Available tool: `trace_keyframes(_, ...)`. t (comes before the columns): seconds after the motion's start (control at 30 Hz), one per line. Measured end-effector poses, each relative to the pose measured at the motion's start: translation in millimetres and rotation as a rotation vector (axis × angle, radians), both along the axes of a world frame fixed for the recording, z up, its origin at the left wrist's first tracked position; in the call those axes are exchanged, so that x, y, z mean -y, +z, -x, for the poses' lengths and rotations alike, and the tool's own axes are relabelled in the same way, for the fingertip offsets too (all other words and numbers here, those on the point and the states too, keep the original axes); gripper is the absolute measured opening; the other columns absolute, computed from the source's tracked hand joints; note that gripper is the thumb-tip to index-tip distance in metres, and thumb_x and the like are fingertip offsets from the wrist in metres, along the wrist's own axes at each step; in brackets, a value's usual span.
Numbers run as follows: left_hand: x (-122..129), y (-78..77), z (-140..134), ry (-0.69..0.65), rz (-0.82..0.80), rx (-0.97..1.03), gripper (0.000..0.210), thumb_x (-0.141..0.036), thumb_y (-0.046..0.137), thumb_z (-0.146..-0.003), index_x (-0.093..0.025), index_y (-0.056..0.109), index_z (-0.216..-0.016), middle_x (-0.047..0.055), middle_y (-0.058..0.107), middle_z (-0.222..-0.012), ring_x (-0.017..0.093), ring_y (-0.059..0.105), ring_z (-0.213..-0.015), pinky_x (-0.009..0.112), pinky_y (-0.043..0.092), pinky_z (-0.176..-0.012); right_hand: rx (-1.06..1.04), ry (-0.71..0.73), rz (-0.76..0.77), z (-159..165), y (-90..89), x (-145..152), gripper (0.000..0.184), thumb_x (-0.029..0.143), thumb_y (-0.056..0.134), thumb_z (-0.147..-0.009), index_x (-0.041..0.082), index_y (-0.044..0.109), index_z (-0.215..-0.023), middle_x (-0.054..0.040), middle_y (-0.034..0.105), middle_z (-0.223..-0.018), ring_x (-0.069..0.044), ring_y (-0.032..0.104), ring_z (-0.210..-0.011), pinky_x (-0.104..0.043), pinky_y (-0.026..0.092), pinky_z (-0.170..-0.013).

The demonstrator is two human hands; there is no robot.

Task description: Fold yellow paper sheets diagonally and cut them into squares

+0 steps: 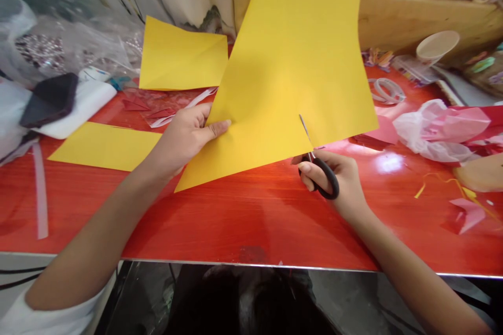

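Note:
A large sheet of yellow paper (291, 57) is held up over the red table, tilted, with its lower edge toward me. My left hand (192, 133) pinches its left edge, thumb on top and fingers underneath. In my right hand (334, 172) is a pair of scissors (327, 178) with black handles, its loops around my thumb and fingers. One blade lies over the paper and a short cut runs in from the lower edge. The other blade is hidden beneath the sheet.
Two smaller yellow pieces (183, 60) (108, 146) lie at the left. A dark phone (51, 99) rests beside plastic bags (74, 47). To the right are clear tape rolls (387, 90), a paper cup (438, 47), crumpled tissue (428, 128) and pink scraps (467, 214). The red table's (220, 225) front edge is near me.

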State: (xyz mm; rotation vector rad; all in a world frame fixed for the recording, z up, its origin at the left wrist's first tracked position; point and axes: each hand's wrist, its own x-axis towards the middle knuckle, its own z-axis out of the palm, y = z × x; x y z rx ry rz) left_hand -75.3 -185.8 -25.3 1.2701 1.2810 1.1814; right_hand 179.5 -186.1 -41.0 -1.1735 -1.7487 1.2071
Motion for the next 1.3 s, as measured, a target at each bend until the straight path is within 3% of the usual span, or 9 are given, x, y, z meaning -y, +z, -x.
trace_keyframes(1.1, 3.8, 3.1, -4.2, -0.028, 0.067, -0.047, 0.04, -0.041, 0.07, -0.073, -0.021, 0.065, -0.107, 0.004, 0.069, -0.101, 0.027, 0.066, -0.091, 0.036, 0.058, -0.074, 0.019, -0.029, -0.02, -0.7, 1.3, -0.6, 0.05, 0.058, 0.063, -0.072, 0.019, 0.048, -0.044, 0.001, 0.047, -0.042, -0.008, 0.038, -0.04, -0.025, 0.028, -0.04)
trace_keyframes(1.3, 0.2, 1.2, -1.2, -0.083, 0.052, -0.018, 0.033, -0.034, 0.075, -0.07, -0.018, 0.069, -0.098, 0.005, 0.07, -0.101, 0.027, 0.064, -0.098, 0.033, 0.056, -0.079, 0.029, -0.036, -0.03, -0.3, 3.2, -1.9, 0.05, 0.06, 0.063, -0.072, 0.02, 0.048, -0.046, 0.0014, 0.047, -0.042, -0.008, 0.038, -0.039, -0.025, 0.028, -0.039)
